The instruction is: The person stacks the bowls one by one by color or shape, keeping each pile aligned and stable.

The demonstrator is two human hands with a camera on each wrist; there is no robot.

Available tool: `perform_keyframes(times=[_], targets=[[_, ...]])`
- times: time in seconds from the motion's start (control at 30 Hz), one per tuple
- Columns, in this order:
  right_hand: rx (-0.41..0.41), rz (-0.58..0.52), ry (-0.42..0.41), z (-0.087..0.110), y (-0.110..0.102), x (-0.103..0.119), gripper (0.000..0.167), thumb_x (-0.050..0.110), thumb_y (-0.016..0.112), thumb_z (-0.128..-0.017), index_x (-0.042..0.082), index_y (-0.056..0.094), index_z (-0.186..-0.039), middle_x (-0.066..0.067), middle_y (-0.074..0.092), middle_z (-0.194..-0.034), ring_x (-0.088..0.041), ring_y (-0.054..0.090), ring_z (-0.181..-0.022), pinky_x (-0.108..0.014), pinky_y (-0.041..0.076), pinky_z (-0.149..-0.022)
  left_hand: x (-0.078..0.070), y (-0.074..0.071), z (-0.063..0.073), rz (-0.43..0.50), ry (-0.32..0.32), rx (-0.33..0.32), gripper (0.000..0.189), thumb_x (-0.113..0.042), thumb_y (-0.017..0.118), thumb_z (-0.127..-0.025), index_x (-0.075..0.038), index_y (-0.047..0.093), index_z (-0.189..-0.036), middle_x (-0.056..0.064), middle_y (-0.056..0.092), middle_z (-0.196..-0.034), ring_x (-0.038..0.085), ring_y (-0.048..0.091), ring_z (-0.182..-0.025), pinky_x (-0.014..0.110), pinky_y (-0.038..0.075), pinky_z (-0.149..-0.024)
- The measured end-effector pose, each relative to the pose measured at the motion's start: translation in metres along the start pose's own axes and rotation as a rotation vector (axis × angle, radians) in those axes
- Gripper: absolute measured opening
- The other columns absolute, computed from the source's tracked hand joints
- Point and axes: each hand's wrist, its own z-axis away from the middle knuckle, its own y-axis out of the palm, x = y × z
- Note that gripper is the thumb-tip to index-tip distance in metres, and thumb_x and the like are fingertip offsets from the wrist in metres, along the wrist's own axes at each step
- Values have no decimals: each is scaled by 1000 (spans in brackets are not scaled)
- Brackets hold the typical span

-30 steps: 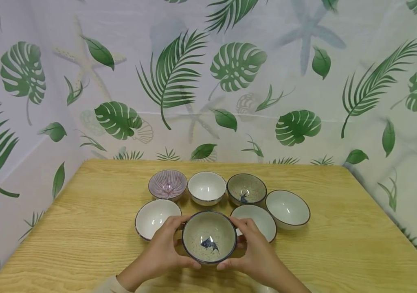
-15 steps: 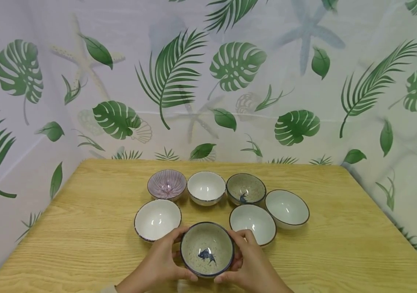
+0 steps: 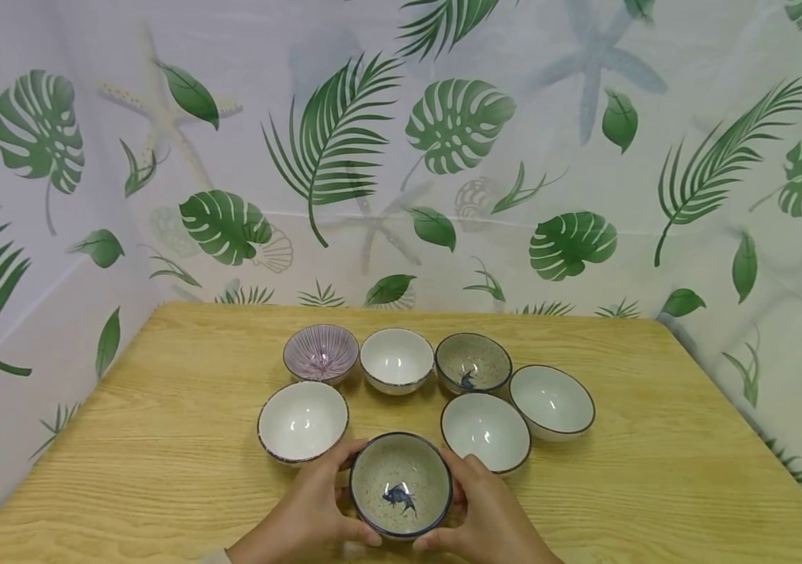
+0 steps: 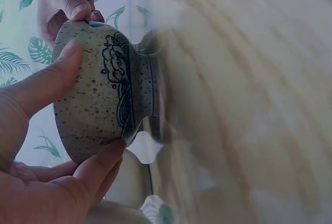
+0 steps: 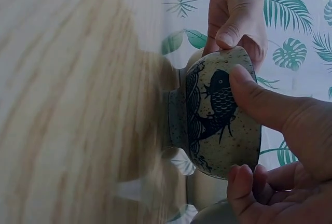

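Note:
A speckled beige bowl with a dark blue rim and a blue fish painted inside is at the front middle in the head view. My left hand grips its left side, thumb toward me and fingers around the far side. On the opposite side my right hand holds it the same way. Waves in blue decorate the outer wall of the bowl in the left wrist view. The right wrist view shows a blue fish on the bowl, its foot right at the tabletop. Both hands' farther fingers are partly hidden.
Behind stand a purple-striped bowl, a white bowl and a second speckled fish bowl. White bowls flank the held one, at left and right, with another white bowl farther right. The wooden table meets a leaf-patterned cloth.
Both hands have brought the fish bowl down and toward the near edge, away from the white bowls. Over the last half second it has hardly moved. The other bowls stay put.

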Motion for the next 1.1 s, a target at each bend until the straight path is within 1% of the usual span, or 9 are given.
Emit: perform_keyframes(times=[0.1, 0.13, 0.3, 0.37, 0.43, 0.6, 0.77, 0.93, 1.1], targets=[[24, 22, 18, 0, -1, 0, 106, 55, 85, -57, 5, 44, -141, 5, 45, -82, -7, 41, -72, -20, 37, -60, -1, 0, -1, -51, 11, 7, 98, -13, 94, -53, 6, 43, -135, 19, 55, -128, 34, 52, -119, 21, 53, -83], [30, 27, 19, 0, -1, 0, 107, 56, 85, -57, 5, 44, -141, 5, 49, -86, -6, 45, -76, -21, 41, -64, -1, 0, -1, -71, 11, 7, 99, -15, 95, -53, 6, 43, -135, 18, 55, -127, 32, 53, -118, 20, 53, -83], [59, -12, 13, -1, -3, -1, 102, 51, 86, -59, 4, 43, -140, 6, 54, -88, -5, 48, -76, -22, 43, -66, -3, 0, -1, -129, 34, 5, 100, -20, 95, -54, 5, 42, -135, 17, 55, -128, 32, 55, -115, 24, 54, -81], [71, -41, 6, -1, -4, -3, 100, 45, 88, -60, 5, 43, -140, 7, 50, -83, -5, 46, -71, -21, 41, -61, -4, -1, 0, -132, 38, 12, 101, -21, 94, -55, 6, 41, -136, 19, 53, -130, 35, 55, -116, 27, 55, -82], [86, -64, 0, -1, -4, -4, 102, 38, 89, -61, 2, 39, -142, 7, 49, -79, -3, 45, -68, -20, 42, -58, -4, -1, 0, -157, 40, 22, 103, -25, 94, -56, 6, 39, -137, 21, 51, -132, 37, 54, -117, 34, 54, -86], [146, -125, 1, 2, -8, -7, 111, 29, 89, -65, -9, 24, -146, 4, 50, -79, -2, 45, -66, -19, 44, -57, -6, -6, 0, -253, 43, 74, 112, -37, 91, -58, 6, 32, -143, 21, 47, -139, 35, 51, -122, 50, 44, -99], [188, -178, 10, 4, -13, -7, 107, 27, 85, -71, -7, 21, -148, 2, 51, -83, -4, 46, -69, -20, 45, -58, -8, -10, 0, -283, 67, 115, 112, -41, 88, -61, 5, 31, -145, 20, 46, -141, 34, 48, -126, 52, 41, -102], [208, -161, -20, 5, -15, -7, 101, 26, 83, -75, -4, 21, -149, 3, 52, -83, -2, 48, -69, -20, 46, -58, -8, -12, 0, -313, 93, 126, 108, -44, 86, -64, 3, 33, -145, 18, 46, -141, 34, 44, -129, 56, 38, -103], [220, -152, -32, 6, -17, -6, 100, 26, 82, -76, -1, 21, -150, 4, 54, -84, -2, 49, -67, -20, 46, -56, -12, -14, 0, -303, 81, 136, 106, -47, 83, -66, 3, 33, -145, 17, 47, -140, 32, 46, -127, 54, 40, -103]])
